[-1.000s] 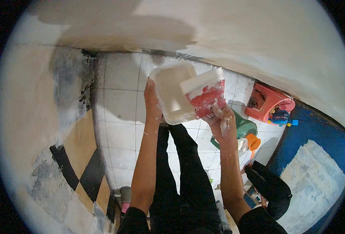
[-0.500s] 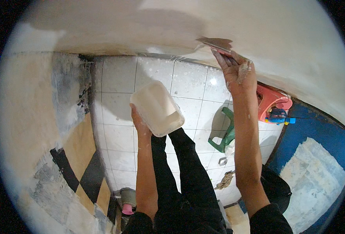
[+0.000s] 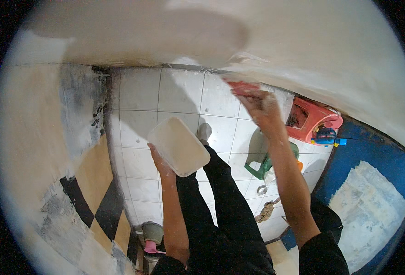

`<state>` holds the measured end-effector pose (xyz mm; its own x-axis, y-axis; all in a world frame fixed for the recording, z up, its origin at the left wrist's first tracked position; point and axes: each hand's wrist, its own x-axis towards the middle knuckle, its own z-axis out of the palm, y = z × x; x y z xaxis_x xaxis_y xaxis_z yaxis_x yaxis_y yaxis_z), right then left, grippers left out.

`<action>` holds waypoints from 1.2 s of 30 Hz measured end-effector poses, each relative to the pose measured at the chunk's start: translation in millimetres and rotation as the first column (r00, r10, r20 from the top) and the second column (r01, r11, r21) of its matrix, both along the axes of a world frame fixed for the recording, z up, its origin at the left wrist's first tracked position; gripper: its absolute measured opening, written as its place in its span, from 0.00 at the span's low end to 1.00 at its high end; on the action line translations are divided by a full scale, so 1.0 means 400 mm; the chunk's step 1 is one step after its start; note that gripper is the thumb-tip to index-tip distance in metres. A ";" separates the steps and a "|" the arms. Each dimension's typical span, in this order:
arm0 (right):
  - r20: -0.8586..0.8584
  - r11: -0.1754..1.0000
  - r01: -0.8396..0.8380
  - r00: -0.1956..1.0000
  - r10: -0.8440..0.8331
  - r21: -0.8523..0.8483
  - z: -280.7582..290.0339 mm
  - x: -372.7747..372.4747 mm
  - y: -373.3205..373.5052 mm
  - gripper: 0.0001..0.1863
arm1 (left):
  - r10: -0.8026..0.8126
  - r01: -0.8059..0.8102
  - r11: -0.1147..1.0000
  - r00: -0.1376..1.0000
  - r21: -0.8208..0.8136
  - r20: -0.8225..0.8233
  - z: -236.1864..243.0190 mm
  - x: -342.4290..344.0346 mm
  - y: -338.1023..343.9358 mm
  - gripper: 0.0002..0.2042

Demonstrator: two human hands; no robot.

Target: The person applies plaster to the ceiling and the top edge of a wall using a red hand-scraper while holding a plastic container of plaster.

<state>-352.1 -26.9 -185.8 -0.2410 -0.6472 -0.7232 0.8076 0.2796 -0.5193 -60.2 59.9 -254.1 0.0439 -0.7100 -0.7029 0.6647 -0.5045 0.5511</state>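
My left hand [image 3: 162, 161] grips a pale plastic tub [image 3: 195, 167] by its left side. Smooth cream-coloured paste lies inside it. My right hand [image 3: 263, 108], smeared by motion, holds a flat red scraper [image 3: 242, 86] off the wall, above and to the right of the tub. Its exact shape is blurred. Just beyond the scraper, a streaky fresh-looking patch [image 3: 247, 57] marks the lower part of the pale wall [image 3: 312, 50].
White floor tiles [image 3: 138, 123] lie below. To the right are a red plastic stool [image 3: 303, 126], a small blue fan [image 3: 325, 136] and a green plastic stool [image 3: 257, 170]. A grey bucket [image 3: 152, 229] with a pink dipper [image 3: 151, 247] stands lower left. A blue panel [image 3: 349, 160] borders the right.
My right hand has pulled the scraper away from the wall, down and left toward the tub. The tub has shifted slightly down and left and turned a little. A foot now shows beside it.
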 end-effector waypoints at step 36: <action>0.105 0.916 0.396 0.916 -0.388 -0.069 0.099 -0.132 -0.133 0.12 | -0.083 0.082 0.995 0.996 0.065 0.010 -0.014 0.071 0.085 0.32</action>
<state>-405.1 -80.2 -146.1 -0.4265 -0.5754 -0.6979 0.8863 -0.1119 -0.4494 -31.9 93.8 -259.8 -0.0036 -0.6651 -0.7467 0.6120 -0.5920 0.5243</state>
